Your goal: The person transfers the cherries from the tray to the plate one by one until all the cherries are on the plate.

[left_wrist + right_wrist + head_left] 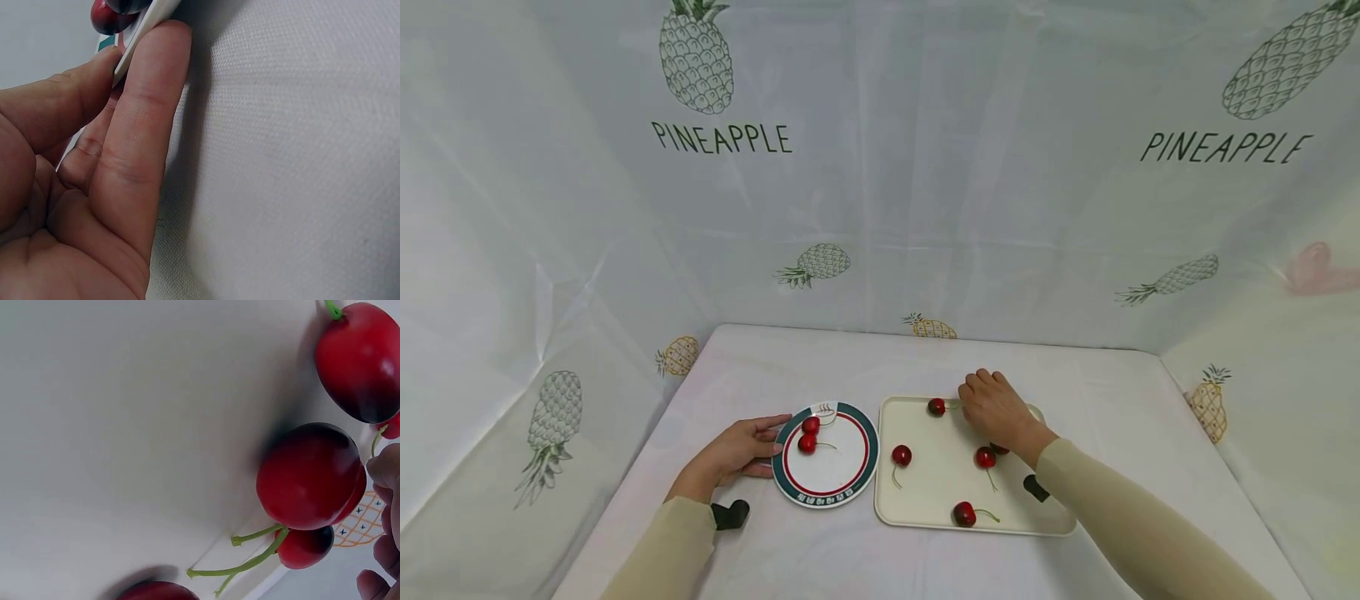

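My left hand (pixel 741 450) grips the left rim of a round white plate (pixel 842 467) with a dark green border and red ring. In the left wrist view, the thumb lies over the plate's edge (pixel 159 12) and fingers are beneath it. Two red cherries (pixel 808 435) sit on the plate. Over the far right part of a cream tray (pixel 925 483) is my right hand (pixel 992 408), its fingers bent. Several dark red cherries (pixel 309 475) with green stems lie on the tray near it. I cannot tell whether its fingers hold anything, as the fingertips are partly hidden.
The tray stands just right of the plate on a white-covered table (pixel 820 558). One cherry (pixel 965 513) lies by the tray's near edge, another (pixel 902 455) toward its left side. White cloth (pixel 925 208) with pineapple prints hangs behind and at both sides.
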Demonstrator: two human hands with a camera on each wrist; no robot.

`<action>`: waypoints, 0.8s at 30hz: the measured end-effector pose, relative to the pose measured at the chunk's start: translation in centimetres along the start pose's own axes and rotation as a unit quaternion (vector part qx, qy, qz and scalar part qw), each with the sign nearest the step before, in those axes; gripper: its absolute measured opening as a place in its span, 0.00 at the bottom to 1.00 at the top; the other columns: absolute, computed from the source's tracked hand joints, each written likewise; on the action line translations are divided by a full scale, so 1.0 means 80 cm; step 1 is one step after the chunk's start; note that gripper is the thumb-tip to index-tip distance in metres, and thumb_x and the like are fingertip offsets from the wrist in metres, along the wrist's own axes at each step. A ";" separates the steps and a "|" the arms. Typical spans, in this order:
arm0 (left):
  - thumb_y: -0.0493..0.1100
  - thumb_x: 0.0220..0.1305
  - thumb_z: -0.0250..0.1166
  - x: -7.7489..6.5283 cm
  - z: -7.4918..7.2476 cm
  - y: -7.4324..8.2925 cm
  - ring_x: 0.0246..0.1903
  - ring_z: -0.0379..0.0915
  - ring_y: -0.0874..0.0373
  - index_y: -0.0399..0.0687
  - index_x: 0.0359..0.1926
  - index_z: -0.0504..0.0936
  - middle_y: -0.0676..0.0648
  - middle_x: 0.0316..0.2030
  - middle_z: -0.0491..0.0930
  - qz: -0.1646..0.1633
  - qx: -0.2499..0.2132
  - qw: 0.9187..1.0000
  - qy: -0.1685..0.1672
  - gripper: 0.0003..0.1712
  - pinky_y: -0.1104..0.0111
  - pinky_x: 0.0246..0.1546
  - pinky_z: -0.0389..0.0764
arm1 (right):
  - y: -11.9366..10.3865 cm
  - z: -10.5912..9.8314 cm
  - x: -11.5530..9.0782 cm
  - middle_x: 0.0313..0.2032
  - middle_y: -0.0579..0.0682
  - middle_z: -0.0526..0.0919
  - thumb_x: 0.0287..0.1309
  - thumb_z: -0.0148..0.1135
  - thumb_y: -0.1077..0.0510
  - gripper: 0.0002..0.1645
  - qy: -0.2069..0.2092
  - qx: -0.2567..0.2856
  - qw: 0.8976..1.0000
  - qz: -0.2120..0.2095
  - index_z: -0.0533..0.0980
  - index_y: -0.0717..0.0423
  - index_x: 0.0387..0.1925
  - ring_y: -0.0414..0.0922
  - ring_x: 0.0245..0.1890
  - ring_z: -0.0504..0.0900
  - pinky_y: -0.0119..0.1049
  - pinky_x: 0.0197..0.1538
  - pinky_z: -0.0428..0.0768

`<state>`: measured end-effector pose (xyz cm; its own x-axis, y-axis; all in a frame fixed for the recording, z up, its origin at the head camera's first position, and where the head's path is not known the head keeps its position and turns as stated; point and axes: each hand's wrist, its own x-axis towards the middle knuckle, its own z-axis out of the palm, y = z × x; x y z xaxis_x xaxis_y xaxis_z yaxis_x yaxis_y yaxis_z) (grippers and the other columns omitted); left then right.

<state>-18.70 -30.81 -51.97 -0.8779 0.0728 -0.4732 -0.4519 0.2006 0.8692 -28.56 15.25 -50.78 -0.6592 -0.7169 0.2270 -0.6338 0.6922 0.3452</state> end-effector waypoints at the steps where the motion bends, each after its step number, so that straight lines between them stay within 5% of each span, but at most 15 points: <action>1: 0.31 0.73 0.64 0.000 0.000 0.000 0.40 0.88 0.51 0.46 0.77 0.70 0.37 0.64 0.81 0.000 0.002 1.000 0.000 0.35 0.56 0.40 0.92 | 0.000 0.000 0.000 0.34 0.51 0.77 0.66 0.71 0.54 0.13 -0.001 0.000 1.000 0.000 0.78 0.59 0.40 0.51 0.38 0.72 0.43 0.40 0.73; 24: 0.31 0.72 0.65 0.001 -0.002 -0.002 0.39 0.87 0.52 0.47 0.78 0.70 0.36 0.66 0.79 0.000 0.008 1.000 0.000 0.36 0.57 0.40 0.92 | -0.013 -0.005 0.002 0.29 0.51 0.72 0.66 0.68 0.56 0.12 0.043 0.024 0.999 -0.008 0.74 0.58 0.33 0.51 0.35 0.70 0.41 0.37 0.70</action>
<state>-18.71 -30.98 -52.16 -0.8783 0.0733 -0.4725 -0.4487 0.2152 0.8674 -27.86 14.40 -50.71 -0.6135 -0.7307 0.2995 -0.6640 0.6826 0.3052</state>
